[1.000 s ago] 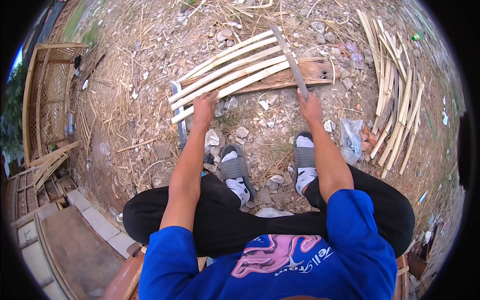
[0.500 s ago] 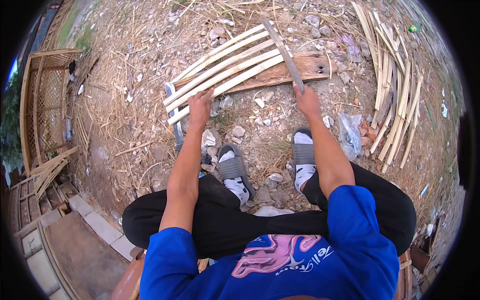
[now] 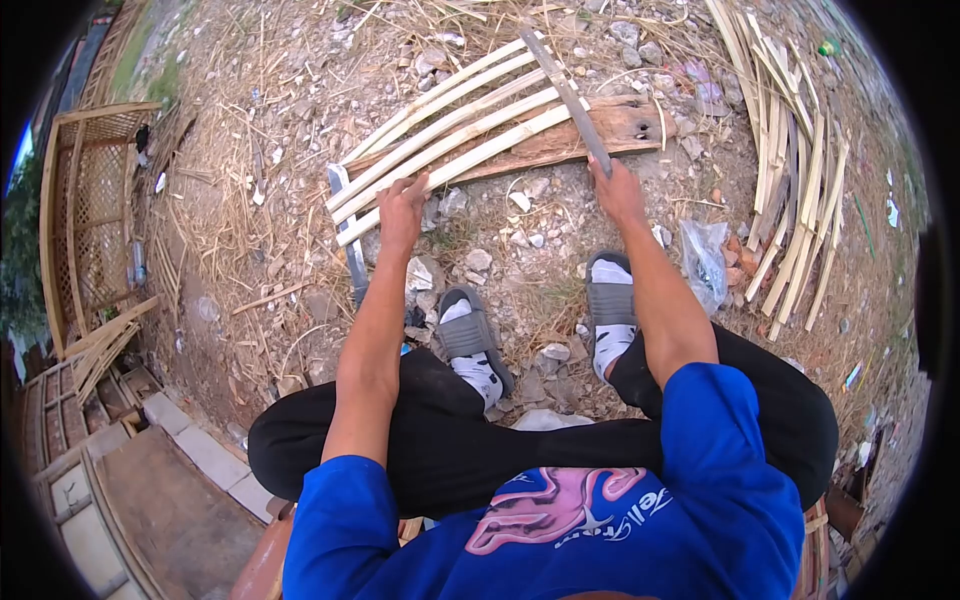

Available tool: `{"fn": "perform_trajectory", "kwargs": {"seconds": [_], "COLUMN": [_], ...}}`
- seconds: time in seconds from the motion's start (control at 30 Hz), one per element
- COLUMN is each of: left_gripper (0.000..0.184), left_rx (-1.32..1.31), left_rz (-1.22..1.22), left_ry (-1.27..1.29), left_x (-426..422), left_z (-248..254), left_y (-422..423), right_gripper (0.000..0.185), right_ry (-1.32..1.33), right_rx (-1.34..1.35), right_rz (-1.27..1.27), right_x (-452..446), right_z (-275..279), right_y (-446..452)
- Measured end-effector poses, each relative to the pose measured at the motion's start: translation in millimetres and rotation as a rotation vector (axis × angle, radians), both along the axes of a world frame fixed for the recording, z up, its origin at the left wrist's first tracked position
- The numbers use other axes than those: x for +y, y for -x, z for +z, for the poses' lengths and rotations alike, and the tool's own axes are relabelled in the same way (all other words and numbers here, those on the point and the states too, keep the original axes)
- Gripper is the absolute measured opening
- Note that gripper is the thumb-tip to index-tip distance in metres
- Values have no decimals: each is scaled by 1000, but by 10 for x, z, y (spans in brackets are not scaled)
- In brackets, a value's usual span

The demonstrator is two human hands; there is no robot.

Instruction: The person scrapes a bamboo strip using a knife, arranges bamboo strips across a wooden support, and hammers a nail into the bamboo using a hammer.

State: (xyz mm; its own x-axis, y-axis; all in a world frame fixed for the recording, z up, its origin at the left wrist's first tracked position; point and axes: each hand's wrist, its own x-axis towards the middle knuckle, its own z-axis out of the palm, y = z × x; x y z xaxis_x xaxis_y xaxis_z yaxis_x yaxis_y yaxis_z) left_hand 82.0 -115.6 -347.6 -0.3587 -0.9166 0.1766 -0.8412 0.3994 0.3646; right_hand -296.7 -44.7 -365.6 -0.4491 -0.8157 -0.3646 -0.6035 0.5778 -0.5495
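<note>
My left hand [image 3: 402,212] is closed on the near end of a pale wooden slat [image 3: 480,153]. Several such slats lie side by side, slightly bowed, across a weathered brown plank [image 3: 610,128] on the ground. In my right hand [image 3: 620,192] is a long flat metal blade [image 3: 567,95], its handle hidden in my fist. The blade slants up and left over the far ends of the slats, near the plank's right part. A narrow metal bar [image 3: 350,245] lies under the left ends of the slats.
A loose pile of slats [image 3: 795,190] lies to the right, with a clear plastic bag [image 3: 705,265] beside it. Stones and straw litter the ground around my sandals [image 3: 470,335]. A lattice frame [image 3: 95,215] stands at the far left, near concrete blocks [image 3: 205,450].
My right hand and the blade have shifted slightly up, away from me. My left hand stays at almost the same spot on the slat.
</note>
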Motion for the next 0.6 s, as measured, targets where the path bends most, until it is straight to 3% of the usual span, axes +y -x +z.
{"fn": "perform_trajectory", "kwargs": {"seconds": [0.6], "left_gripper": [38], "left_rx": [53], "left_rz": [61], "left_ry": [-44], "left_x": [-24], "left_z": [-3], "left_y": [26], "right_gripper": [60], "right_ry": [15], "right_rx": [-6], "right_rz": [0], "right_x": [-43], "right_z": [-13], "right_y": [36]}}
